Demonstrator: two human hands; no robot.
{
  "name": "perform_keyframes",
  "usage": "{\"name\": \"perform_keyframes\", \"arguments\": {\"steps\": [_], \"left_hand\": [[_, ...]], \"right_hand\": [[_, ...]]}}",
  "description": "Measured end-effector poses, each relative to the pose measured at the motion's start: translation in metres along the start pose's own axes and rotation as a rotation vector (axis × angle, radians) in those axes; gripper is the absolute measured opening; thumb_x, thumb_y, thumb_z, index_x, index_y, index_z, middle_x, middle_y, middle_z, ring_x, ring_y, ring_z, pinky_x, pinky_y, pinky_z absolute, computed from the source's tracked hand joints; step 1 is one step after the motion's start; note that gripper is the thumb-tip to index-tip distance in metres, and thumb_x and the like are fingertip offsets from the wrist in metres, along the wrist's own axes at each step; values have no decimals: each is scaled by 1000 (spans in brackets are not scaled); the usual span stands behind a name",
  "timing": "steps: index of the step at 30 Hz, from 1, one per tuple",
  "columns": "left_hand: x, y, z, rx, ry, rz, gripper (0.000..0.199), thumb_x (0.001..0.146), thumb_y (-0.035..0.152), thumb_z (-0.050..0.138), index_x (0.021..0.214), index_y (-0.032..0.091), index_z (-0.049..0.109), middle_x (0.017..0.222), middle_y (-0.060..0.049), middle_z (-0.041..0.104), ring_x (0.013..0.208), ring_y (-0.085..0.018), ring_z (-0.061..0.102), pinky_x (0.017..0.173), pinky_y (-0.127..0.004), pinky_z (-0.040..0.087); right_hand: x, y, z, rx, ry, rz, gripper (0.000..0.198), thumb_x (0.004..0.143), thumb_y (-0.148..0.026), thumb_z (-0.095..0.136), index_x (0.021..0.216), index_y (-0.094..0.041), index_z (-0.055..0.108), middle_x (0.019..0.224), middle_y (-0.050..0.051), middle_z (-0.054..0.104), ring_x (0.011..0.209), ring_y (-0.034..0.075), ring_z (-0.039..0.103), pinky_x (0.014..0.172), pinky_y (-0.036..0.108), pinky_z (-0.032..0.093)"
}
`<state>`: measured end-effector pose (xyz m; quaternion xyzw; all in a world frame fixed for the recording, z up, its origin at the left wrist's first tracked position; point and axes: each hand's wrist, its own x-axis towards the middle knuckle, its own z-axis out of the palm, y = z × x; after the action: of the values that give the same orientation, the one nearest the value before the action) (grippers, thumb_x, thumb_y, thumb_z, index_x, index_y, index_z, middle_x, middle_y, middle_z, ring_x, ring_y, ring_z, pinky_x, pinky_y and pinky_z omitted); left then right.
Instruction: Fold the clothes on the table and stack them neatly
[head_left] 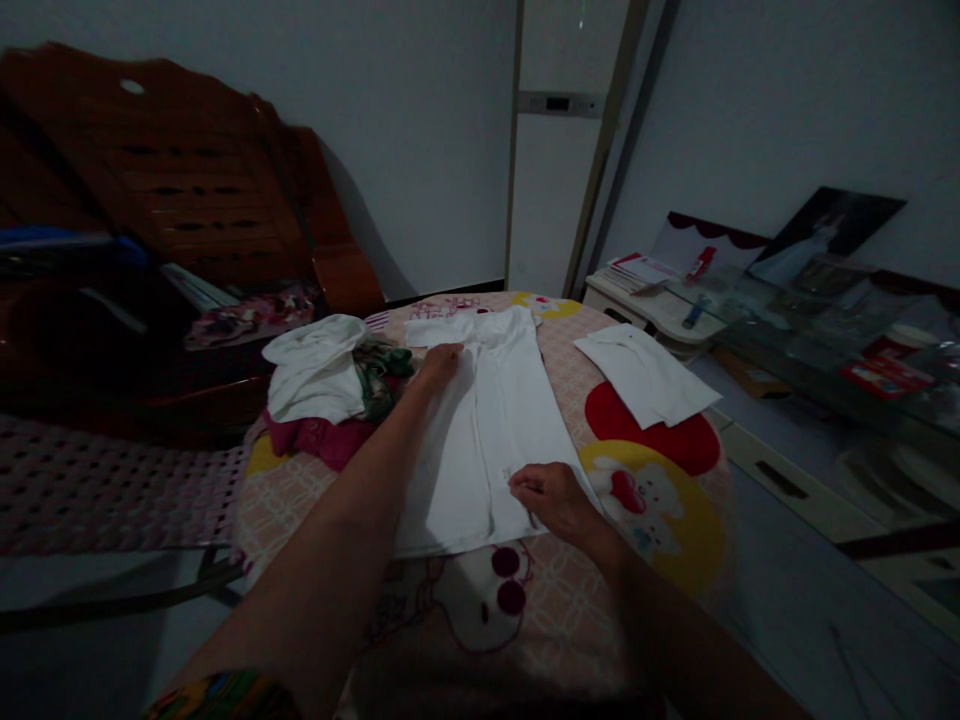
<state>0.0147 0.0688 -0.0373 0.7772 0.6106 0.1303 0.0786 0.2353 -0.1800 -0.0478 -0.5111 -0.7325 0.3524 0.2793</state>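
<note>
A white shirt (517, 400) lies spread lengthwise over a round table covered with a patterned cloth. A line of fabric edge runs down its middle, and its far end is bunched. My left hand (442, 363) reaches to the shirt's upper left part, fingers closed on the cloth there. Closer to me, my right hand (551, 495) pinches the shirt near its lower right side, thumb and fingertips together. On the table's right lies a folded white garment (645, 375), apart from both hands. To the left sits a heap of crumpled clothes (319, 370), white over dark green and magenta.
The tablecloth (570, 590) shows cartoon figures on pink. A carved wooden chair (202, 190) stands at the back left, a woven seat (120, 480) at the left. Along the right wall is a glass-topped cabinet (810, 350) with clutter. A tall white appliance (555, 180) stands behind.
</note>
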Motion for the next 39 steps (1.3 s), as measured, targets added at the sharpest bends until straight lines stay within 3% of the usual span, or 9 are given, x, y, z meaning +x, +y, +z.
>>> {"name": "perform_keyframes", "arguments": {"steps": [4,9,13,17,21,26,32,36,39], "left_hand": [[-25,-3,6,44,-45,86,55,88,10,46,142,20,56,152,-8,51,138,-20,50,115,-30,37],[-40,0,10,97,-90,150,55,90,15,48,144,18,52,157,-12,43,144,-21,42,117,-32,34],[-50,-4,12,158,-108,153,52,97,24,44,148,16,47,156,-15,44,144,-24,41,116,-36,34],[-67,-2,16,197,-103,146,51,102,31,36,152,22,41,161,-15,36,147,-28,36,117,-47,31],[-82,3,17,194,-123,135,54,103,36,33,155,24,36,165,-14,27,151,-32,27,118,-56,25],[-92,8,11,180,-147,145,54,104,37,31,157,27,32,165,-10,29,152,-30,24,120,-56,20],[-99,12,3,142,-162,264,51,100,26,36,150,20,44,158,-13,42,147,-23,37,118,-43,29],[-119,21,-13,58,-198,350,43,91,21,48,132,18,61,140,-11,62,126,-21,59,103,-29,44],[-143,34,-34,8,-186,321,27,89,21,52,107,15,71,107,-10,75,95,-20,70,83,-27,49]], "right_hand": [[-3,-9,7,-316,-63,-211,36,83,-13,58,115,-21,75,94,6,77,75,16,65,71,26,45],[-7,-16,12,-702,-106,-400,31,90,-12,54,113,-21,73,82,7,69,73,17,59,68,28,42],[-9,-15,15,-693,-17,-544,29,89,-8,54,110,-19,71,103,12,68,93,22,59,82,35,47],[-5,-8,26,-608,-30,-670,26,88,-7,56,105,-19,71,123,12,67,113,24,56,98,41,46],[3,-4,35,-527,-23,-672,22,89,-7,53,98,-16,71,118,13,70,113,23,60,98,42,48],[5,-4,36,-310,-13,-695,29,82,-4,49,99,-13,70,104,12,75,99,21,66,91,38,53],[0,-8,17,-123,-46,-495,27,74,-5,50,83,-17,73,82,5,75,77,16,67,77,29,53],[2,-3,-18,39,182,-271,24,80,-10,51,80,-17,74,76,4,75,71,15,69,67,25,52],[-3,3,-41,-10,133,-258,18,84,-16,56,84,-17,74,77,4,75,67,15,67,62,25,50]]}}
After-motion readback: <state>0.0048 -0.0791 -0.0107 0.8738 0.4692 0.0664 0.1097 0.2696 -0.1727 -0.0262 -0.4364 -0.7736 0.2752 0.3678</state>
